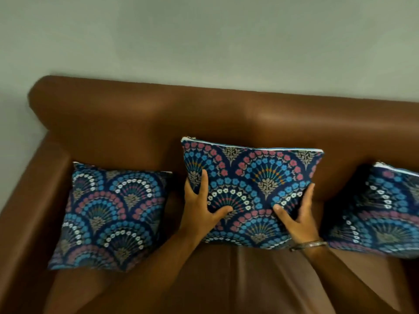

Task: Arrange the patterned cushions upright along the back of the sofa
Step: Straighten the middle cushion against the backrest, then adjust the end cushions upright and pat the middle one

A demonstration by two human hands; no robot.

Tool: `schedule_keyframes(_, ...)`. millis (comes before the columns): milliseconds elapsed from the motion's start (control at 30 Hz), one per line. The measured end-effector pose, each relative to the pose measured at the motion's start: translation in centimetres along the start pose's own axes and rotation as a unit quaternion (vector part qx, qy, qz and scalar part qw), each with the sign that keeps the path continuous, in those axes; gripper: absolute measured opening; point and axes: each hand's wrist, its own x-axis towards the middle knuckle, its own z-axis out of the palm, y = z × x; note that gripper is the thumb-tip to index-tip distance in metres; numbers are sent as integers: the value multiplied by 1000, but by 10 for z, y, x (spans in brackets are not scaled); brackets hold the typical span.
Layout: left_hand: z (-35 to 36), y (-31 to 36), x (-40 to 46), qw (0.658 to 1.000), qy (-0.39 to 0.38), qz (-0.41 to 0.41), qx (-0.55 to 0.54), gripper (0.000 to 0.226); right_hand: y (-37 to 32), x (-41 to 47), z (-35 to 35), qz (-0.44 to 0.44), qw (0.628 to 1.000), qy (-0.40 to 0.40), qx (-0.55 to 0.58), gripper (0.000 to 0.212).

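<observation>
- Far left: leaning back in the corner by the armrest point(34, 177), left cushion point(113, 216) w/ top edge resting on the sofa back point(158, 114), tilted more than upright; sitting well apart from both hands
- Left of centre: reaching in from below, left hand point(201, 207) clamping the middle cushion's left edge – fingers point(203, 181) wrapping round behind the side, thumb pressing flat on the front face; closed on fabric, not loose
- Centre: standing near upright on the seat point(226, 279), middle cushion point(251, 184) w/ long axis running left-right, parallel to the sofa back; zip edge up, touching or just off the backrest – not possible to tell which, top edge hiding the gap
- Right of centre: mirroring on the right edge, right hand point(299, 214) w/ bangle point(308, 245) at the wrist, thumb on the front, fingers curling round the side; also gripping
- Key relation: sitting squarely between the two palms, both hands abt equally near, backrest lying straight ahead beyond the fingertips – so prob. just pushing away and letting the base settle
- Far right: leaning on the backrest, right cushion point(381, 211), partly cut off by the frame edge, blurred; looking already placed
- Judging progress: likely seating the middle one, w/ left one perhaps needing straightening after
</observation>
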Motion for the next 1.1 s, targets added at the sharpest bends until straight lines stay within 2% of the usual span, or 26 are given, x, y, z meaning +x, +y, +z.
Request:
schedule_keyframes(100,59,-10,25,997,-60,23,32,122,38,22,-33,2,997,-15,-72,119)
schedule_keyframes(200,77,-23,36,994,-64,34,78,122,68,33,-35,7,984,-6,-179,117)
schedule_keyframes(267,65,-26,27,992,-76,50,83,116,72,29,-13,41,974,62,-212,112)
schedule_keyframes(333,37,-36,11,988,-81,81,108,103,63,7,33,79,944,180,-265,91)
schedule_keyframes(367,17,-48,3,985,-67,90,129,97,58,-9,65,86,932,204,-287,85)
schedule_keyframes(400,-7,-65,-5,984,-40,87,148,92,51,-28,99,91,935,182,-291,86)
schedule_keyframes(500,-101,-133,-12,978,61,8,199,84,44,-78,203,65,967,-22,-246,97)
schedule_keyframes(600,-196,-202,11,959,113,-117,232,87,18,-84,280,77,980,-152,-106,98)
schedule_keyframes(667,-240,-253,41,959,88,-188,194,94,-4,-64,324,153,975,-162,10,85)
schedule_keyframes(733,-265,-293,72,962,41,-237,125,107,-15,-37,360,223,957,-132,132,49)
schedule_keyframes(767,-270,-307,85,959,18,-266,94,113,-12,-22,376,248,951,-106,153,37)
schedule_keyframes(800,-270,-315,94,954,-3,-293,70,114,-9,-9,389,273,946,-89,152,33)
schedule_keyframes(900,-259,-322,103,949,5,-315,27,100,-10,9,413,320,942,-52,90,50)
schedule_keyframes(967,-261,-314,94,956,28,-293,-6,89,-25,-1,418,290,952,-54,81,66)
schedule_keyframes(1033,-266,-299,73,969,53,-237,-37,73,-40,-21,417,239,967,-64,61,85)
schedule_keyframes(1100,-271,-274,45,976,137,-152,-72,60,-45,-43,413,177,980,-60,75,79)
